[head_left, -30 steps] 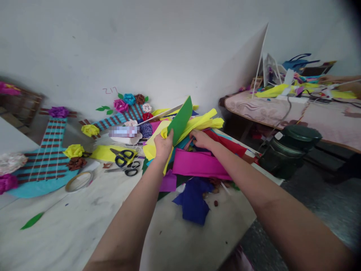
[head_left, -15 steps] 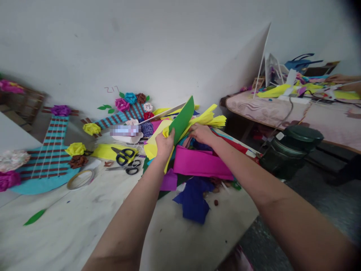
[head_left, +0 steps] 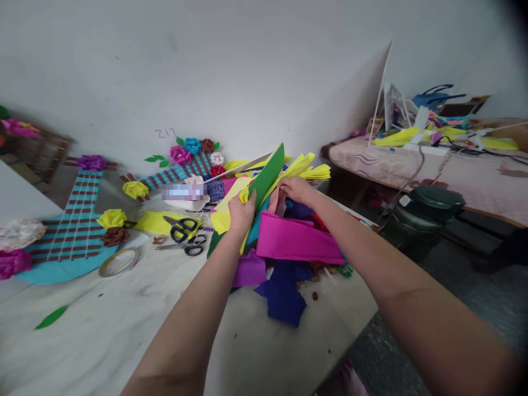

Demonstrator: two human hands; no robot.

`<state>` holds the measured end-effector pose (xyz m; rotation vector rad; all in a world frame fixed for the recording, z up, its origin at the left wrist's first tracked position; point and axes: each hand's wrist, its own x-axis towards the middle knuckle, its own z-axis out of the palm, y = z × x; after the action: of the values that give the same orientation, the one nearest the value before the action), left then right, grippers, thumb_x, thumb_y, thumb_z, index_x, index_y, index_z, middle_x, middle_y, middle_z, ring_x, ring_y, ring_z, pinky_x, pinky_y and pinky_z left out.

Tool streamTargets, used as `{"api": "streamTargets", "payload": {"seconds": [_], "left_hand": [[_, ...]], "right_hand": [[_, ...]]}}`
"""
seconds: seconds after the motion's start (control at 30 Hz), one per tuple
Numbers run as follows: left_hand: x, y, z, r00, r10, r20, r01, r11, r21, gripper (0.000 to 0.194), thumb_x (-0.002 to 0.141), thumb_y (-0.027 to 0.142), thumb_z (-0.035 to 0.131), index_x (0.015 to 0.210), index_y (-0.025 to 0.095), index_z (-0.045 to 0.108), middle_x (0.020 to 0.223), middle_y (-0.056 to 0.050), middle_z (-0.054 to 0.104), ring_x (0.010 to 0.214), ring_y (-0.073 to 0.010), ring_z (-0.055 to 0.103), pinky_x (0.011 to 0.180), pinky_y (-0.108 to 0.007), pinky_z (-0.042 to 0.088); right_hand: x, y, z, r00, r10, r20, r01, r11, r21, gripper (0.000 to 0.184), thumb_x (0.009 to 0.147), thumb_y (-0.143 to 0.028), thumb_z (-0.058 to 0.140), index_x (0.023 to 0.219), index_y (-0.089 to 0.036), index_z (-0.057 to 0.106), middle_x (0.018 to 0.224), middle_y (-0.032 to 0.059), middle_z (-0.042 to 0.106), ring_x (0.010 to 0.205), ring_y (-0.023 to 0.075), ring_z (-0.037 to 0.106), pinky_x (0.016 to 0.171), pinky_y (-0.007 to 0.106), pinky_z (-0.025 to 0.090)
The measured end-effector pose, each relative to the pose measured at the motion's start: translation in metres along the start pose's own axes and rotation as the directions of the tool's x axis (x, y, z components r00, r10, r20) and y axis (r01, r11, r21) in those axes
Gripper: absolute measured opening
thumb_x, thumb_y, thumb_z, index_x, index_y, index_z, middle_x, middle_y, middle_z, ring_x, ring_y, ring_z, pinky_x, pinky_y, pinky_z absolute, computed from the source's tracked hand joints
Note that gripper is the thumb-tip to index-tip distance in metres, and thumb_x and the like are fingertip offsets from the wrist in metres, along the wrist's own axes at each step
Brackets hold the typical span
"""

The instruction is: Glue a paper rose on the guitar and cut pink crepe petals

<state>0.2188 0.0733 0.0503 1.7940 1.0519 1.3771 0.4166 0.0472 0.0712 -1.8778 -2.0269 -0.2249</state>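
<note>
My left hand [head_left: 241, 213] is closed round the lower edge of an upright green sheet [head_left: 269, 171] and some yellow paper [head_left: 303, 164] that fans out behind it. Over the pile to its right, my right hand [head_left: 296, 189] pinches the top of a pale pink strip [head_left: 279, 204]; its fingertips are partly hidden. Just below lies a folded magenta piece [head_left: 299, 240], its upper edge raised. A purple piece [head_left: 250, 268] and a crumpled dark blue piece [head_left: 284, 297] lie nearer to me.
Two pairs of scissors [head_left: 180, 231] and a roll of tape [head_left: 118, 263] lie on the left. Beyond them stands a blue paper guitar [head_left: 70, 250] with paper flowers. A dark green bin [head_left: 433, 217] stands right of the table, before a second table [head_left: 474, 176] where another person's arm shows.
My right hand has lifted a little, drawing the pink strip up into view. The magenta piece has shifted slightly right. My left hand keeps its hold on the green sheet and yellow paper.
</note>
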Motion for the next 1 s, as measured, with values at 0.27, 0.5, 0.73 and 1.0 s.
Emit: {"api": "streamTargets", "payload": {"seconds": [0.27, 0.5, 0.73, 1.0], "left_hand": [[-0.004, -0.005, -0.003, 0.991, 0.111, 0.071, -0.111, 0.994, -0.004, 0.035, 0.078, 0.037, 0.054, 0.103, 0.015, 0.066, 0.099, -0.007, 0.069, 0.09, -0.0193, 0.063, 0.08, -0.028, 0.047], [-0.01, -0.004, -0.003, 0.983, 0.157, 0.093, -0.167, 0.979, 0.116, 0.034, 0.081, 0.037, 0.053, 0.106, 0.018, 0.066, 0.102, -0.007, 0.068, 0.095, -0.0211, 0.063, 0.084, -0.03, 0.046], [-0.024, 0.011, -0.008, 0.987, 0.117, 0.109, -0.147, 0.931, 0.335, 0.037, 0.084, 0.039, 0.05, 0.118, 0.03, 0.059, 0.11, -0.003, 0.066, 0.102, -0.0201, 0.06, 0.088, -0.029, 0.044], [-0.031, 0.008, -0.009, 0.983, 0.135, 0.128, -0.175, 0.905, 0.389, 0.035, 0.083, 0.038, 0.051, 0.116, 0.031, 0.061, 0.111, -0.001, 0.065, 0.104, -0.02, 0.06, 0.086, -0.027, 0.044]], "right_hand": [[-0.013, 0.007, 0.026, 0.944, -0.32, -0.078, 0.323, 0.946, 0.028, 0.043, 0.064, -0.001, 0.052, 0.105, -0.011, 0.06, 0.106, 0.0118, 0.059, 0.103, 0.0223, 0.05, 0.088, 0.033, 0.04], [-0.013, -0.002, 0.03, 0.959, -0.279, -0.06, 0.27, 0.956, -0.116, 0.027, 0.08, -0.012, 0.045, 0.097, -0.013, 0.066, 0.105, 0.0124, 0.058, 0.103, 0.0241, 0.047, 0.084, 0.036, 0.04], [0.003, -0.022, 0.015, 0.995, -0.062, -0.076, 0.05, 0.988, -0.146, 0.03, 0.081, -0.012, 0.042, 0.102, -0.011, 0.064, 0.106, 0.0139, 0.061, 0.1, 0.0239, 0.052, 0.08, 0.033, 0.042], [0.015, -0.027, 0.014, 0.961, 0.111, -0.255, -0.115, 0.993, 0.0, 0.028, 0.08, -0.015, 0.041, 0.094, -0.012, 0.065, 0.102, 0.0142, 0.061, 0.096, 0.0255, 0.052, 0.079, 0.034, 0.044]]}}
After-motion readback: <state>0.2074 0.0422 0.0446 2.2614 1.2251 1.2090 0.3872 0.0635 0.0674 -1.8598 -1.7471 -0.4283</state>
